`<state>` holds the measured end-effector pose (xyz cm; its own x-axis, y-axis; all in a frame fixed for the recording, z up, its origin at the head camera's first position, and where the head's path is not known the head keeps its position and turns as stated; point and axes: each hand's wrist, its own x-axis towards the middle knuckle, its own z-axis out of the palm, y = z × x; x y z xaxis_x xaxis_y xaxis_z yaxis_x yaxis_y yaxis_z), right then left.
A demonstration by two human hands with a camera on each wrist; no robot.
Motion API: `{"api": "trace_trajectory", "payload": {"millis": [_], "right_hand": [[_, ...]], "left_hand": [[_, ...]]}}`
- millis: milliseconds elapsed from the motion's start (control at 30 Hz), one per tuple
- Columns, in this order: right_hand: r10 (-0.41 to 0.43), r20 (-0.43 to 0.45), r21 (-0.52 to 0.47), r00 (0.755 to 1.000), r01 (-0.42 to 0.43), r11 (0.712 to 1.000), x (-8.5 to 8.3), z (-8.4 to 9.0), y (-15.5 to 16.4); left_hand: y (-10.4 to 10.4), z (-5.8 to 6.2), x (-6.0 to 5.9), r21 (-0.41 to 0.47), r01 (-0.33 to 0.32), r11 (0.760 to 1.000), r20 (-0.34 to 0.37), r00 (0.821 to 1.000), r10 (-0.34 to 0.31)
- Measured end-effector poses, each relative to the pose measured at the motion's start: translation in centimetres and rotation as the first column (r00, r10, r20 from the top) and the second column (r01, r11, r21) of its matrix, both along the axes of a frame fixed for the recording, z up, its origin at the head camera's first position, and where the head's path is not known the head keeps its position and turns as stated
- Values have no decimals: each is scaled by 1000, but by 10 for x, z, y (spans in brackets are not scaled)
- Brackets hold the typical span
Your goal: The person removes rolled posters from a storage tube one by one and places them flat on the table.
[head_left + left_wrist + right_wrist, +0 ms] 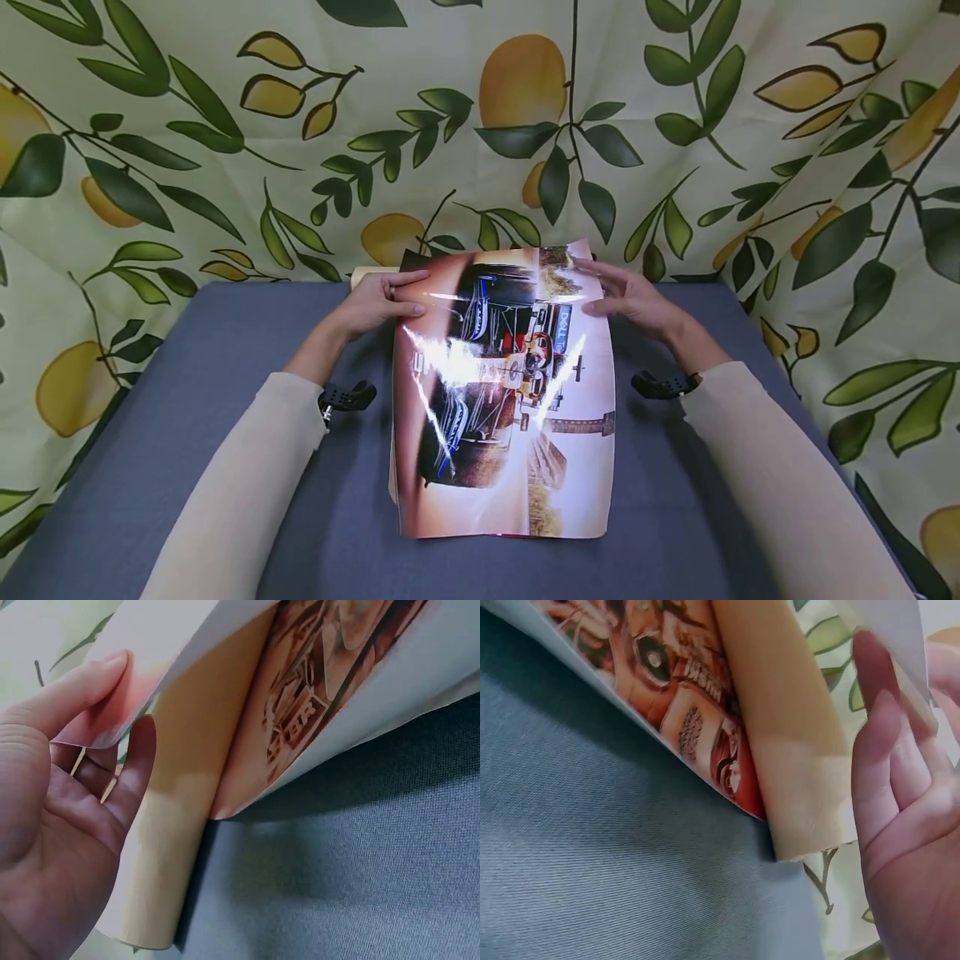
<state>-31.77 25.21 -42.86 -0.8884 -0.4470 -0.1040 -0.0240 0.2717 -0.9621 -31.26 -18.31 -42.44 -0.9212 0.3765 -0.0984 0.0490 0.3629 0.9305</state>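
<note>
On the grey table (187, 400), the poster (502, 400) mostly hides a cardboard tube (367, 273).

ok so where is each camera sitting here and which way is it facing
Head: worn on the head, looking forward and down at a glossy poster on the blue table; both sleeved arms, left hand and right hand show.
Left wrist: beside the left hand, looking along the table at the cardboard tube; palm and fingers show.
Right wrist: beside the right hand, looking at the tube's other end; only fingers show.
Shared: both wrist views show the tube, poster underside and table.
</note>
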Motion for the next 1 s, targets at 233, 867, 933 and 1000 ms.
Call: {"api": "trace_trajectory", "payload": {"millis": [233, 867, 933, 1000], "right_hand": [[-24, 20, -65, 1000, 25, 998, -7, 5, -6], [-51, 53, -102, 997, 56, 993, -9, 11, -4], [-66, 62, -96, 996, 72, 993, -9, 10, -3], [-89, 63, -87, 994, 94, 992, -9, 9, -3]], "left_hand": [[6, 4, -3, -74, 61, 995, -33, 997, -64], [18, 14, -21, -101, -53, 993, -51, 998, 48], [18, 14, -22, -76, -56, 996, -45, 998, 53], [18, 15, -21, -63, -56, 996, -49, 997, 53]]}}
